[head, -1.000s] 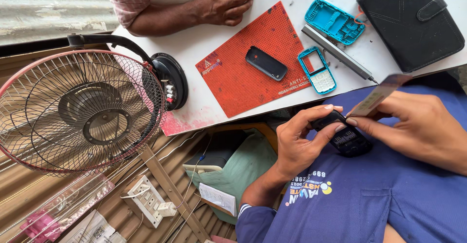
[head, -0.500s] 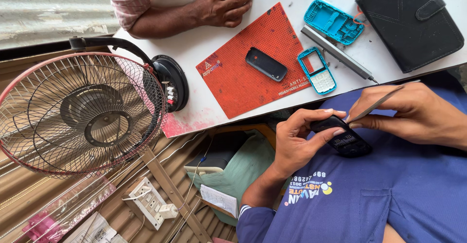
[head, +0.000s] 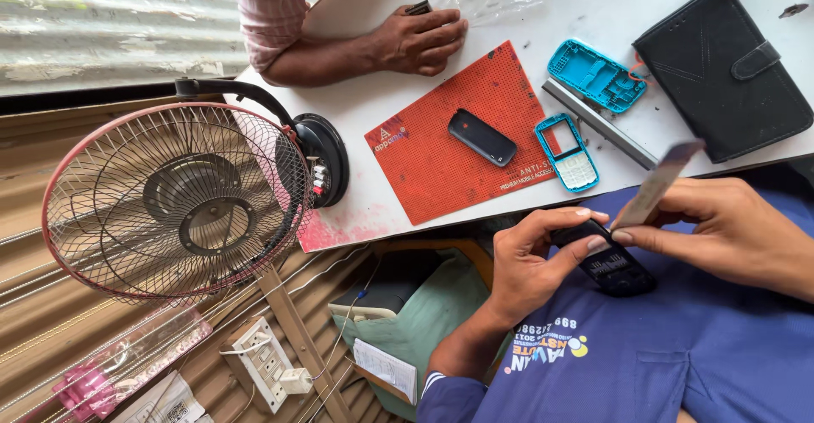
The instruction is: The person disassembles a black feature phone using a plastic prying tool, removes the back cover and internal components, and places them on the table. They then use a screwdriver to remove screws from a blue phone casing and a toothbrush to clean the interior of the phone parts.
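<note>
The left hand [head: 530,266] has its thumb and fingers clamped round the upper end of a small black phone [head: 609,262], which is held against the blue shirt [head: 661,355] just below the table edge. At the phone's 1 o'clock the right hand [head: 721,228] pinches a thin flat tool [head: 657,184] between thumb and forefinger, its lower tip touching the phone's top edge.

On the white table [head: 365,118], at 11 o'clock from the phone, a red mat [head: 441,169] carries another dark phone [head: 482,137]. A blue keypad frame [head: 566,153] lies at 12 o'clock, a blue back shell [head: 596,75] beyond it, and a black wallet case [head: 721,71] at 1 o'clock. Another person's hand [head: 420,40] rests at 10 o'clock, and a pink-rimmed fan [head: 174,198] stands far off at 9 o'clock.
</note>
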